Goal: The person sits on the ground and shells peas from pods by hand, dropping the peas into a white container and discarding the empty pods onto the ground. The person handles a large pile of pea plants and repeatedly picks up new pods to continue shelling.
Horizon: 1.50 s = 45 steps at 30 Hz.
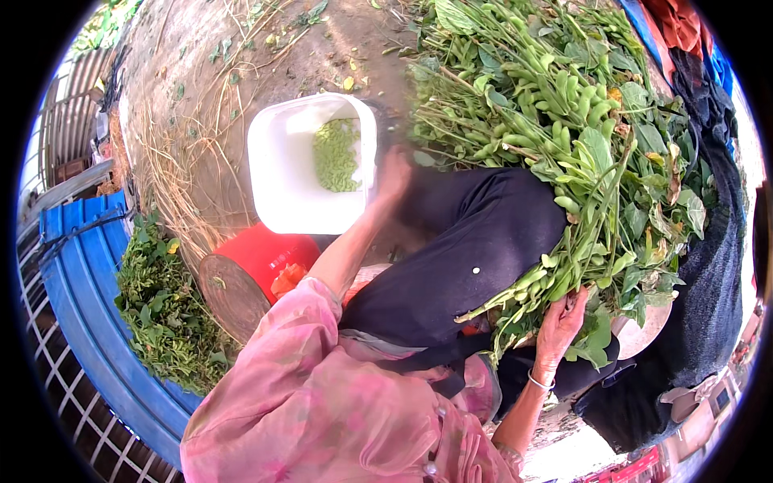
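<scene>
My right hand, with a bracelet at the wrist, has its fingers closed on the stems of green soybean plants hung with pods, beside my dark-trousered knee. My left hand is blurred at the right side of a white plastic bucket; its fingers are hard to make out, and whether it holds anything does not show. Shelled green beans lie inside the bucket, which is tilted with its mouth towards me. One pale bean rests on my trouser leg.
A large heap of podded plants covers the ground at the upper right. A red bucket and a round wooden piece are near my left elbow. Dry stalks, leafy greens and blue corrugated sheeting lie farther left.
</scene>
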Tool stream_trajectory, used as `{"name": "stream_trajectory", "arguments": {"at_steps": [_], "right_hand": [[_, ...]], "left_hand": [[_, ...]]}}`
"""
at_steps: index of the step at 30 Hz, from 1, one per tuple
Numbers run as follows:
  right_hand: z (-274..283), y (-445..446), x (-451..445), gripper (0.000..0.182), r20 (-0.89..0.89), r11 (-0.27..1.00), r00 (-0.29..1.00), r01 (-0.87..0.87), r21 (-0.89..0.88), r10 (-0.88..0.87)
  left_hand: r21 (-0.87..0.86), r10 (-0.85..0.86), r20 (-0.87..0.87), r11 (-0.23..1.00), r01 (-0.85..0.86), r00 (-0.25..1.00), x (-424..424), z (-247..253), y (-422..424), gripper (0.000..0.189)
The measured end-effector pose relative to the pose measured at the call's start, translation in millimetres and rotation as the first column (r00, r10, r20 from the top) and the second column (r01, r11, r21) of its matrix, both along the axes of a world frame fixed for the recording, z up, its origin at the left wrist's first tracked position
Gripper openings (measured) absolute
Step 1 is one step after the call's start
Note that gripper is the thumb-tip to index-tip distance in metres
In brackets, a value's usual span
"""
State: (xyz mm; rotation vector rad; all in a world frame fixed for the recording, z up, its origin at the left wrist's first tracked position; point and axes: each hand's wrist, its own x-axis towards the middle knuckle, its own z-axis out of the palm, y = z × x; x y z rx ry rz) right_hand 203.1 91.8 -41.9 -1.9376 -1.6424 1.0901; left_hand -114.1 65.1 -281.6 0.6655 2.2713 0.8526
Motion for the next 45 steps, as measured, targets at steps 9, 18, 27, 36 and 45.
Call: {"name": "stream_trajectory", "arguments": {"at_steps": [9, 18, 27, 36, 45], "right_hand": [[-11, -10, 12, 0.049, 0.048, 0.99, 0.996, 0.081, -0.114, -0.076], [-9, -10, 7, 0.04, 0.153, 0.991, 0.984, 0.106, -0.086, -0.092], [-9, -9, 10, 0.05, 0.228, 0.999, 0.974, 0.025, -0.043, -0.015], [-2, -9, -3, 0.033, 0.074, 0.996, 0.993, 0.091, -0.02, -0.089], [67, -4, -17, 0.015, -0.434, 0.915, 0.819, 0.252, -0.315, -0.375]], "left_hand": [[-0.036, -0.121, -0.125, 0.992, 0.117, 0.985, -84, -91, -17, 0.027], [-0.324, -0.232, -0.147, 0.93, 0.175, 0.962, -52, -91, 41, 0.02], [-0.139, 0.108, 0.009, 0.985, -0.106, 0.994, -40, -52, 51, 0.016], [0.088, 0.076, -0.465, 0.995, -0.04, 0.882, -92, 190, -14, 0.022], [-0.16, -0.238, -0.248, 0.966, 0.203, 0.939, -72, 120, -60, 0.031]]}}
